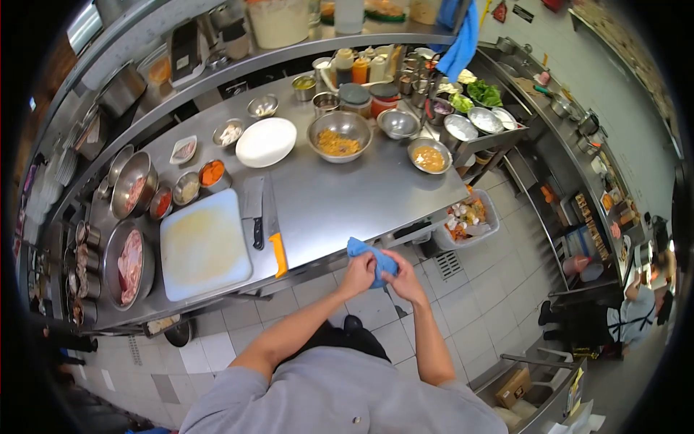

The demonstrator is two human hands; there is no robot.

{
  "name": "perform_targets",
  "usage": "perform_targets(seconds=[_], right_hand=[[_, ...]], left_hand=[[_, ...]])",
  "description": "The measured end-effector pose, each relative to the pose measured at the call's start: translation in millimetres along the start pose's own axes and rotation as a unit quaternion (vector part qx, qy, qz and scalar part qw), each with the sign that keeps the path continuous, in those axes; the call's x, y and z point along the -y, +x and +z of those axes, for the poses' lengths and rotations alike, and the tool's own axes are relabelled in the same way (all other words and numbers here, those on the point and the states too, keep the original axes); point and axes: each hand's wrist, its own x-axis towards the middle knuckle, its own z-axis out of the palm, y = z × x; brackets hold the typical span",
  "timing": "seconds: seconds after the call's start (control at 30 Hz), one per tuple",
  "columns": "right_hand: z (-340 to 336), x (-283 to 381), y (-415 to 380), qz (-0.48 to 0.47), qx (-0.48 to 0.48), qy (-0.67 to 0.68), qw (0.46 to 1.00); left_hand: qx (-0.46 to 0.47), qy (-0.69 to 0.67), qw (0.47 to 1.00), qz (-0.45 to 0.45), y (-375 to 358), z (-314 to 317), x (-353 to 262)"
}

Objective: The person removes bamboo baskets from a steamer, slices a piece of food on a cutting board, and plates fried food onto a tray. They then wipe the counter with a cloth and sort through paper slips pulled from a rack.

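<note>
A blue cloth (358, 247) is bunched between my hands, in front of the steel counter's edge. My left hand (358, 276) has its fingers closed round one side of it. On the other side, my right hand (405, 278) grips the cloth too, fingers bent into it. On the counter to the left lie a knife with an orange handle (277, 254) and a cleaver with a black handle (258, 233), side by side. Beside them is a white cutting board (204, 244) with a yellowish stain.
Bowls of raw meat (130, 267) stand at the left. A white plate (266, 142) and a steel bowl of orange-brown food (338, 137) sit further back. A bin of scraps (468, 218) is below the counter's right end. Another person (629, 315) stands at the far right.
</note>
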Motion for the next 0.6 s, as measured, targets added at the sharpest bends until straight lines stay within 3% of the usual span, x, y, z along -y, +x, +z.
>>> perform_targets(seconds=[0.1, 0.17, 0.23, 0.33, 0.4, 0.47, 0.57, 0.6], right_hand=[[25, 31, 27, 0.034, -0.010, -0.169, 0.985], [43, 44, 47, -0.040, 0.015, -0.205, 0.978], [63, 68, 75, -0.095, 0.014, -0.245, 0.965], [68, 55, 128, -0.098, -0.047, -0.160, 0.981], [74, 71, 164, -0.080, -0.024, -0.243, 0.966], [88, 37, 197, -0.151, 0.011, -0.375, 0.914], [132, -20, 222, -0.148, 0.081, -0.526, 0.834], [132, -33, 227, -0.149, 0.084, -0.513, 0.841]], left_hand=[[-0.041, -0.010, 0.999, -0.034, 5, -49, -6], [-0.060, -0.010, 0.994, -0.090, 1, -77, -1], [-0.109, -0.027, 0.992, -0.050, -2, -106, 14], [-0.138, -0.030, 0.990, -0.014, -17, -154, 41], [-0.113, -0.005, 0.992, -0.057, -31, -189, 65], [-0.133, -0.020, 0.986, -0.095, -47, -216, 77], [-0.161, 0.025, 0.977, -0.139, -73, -251, 82], [-0.179, 0.028, 0.974, -0.137, -82, -260, 85]])
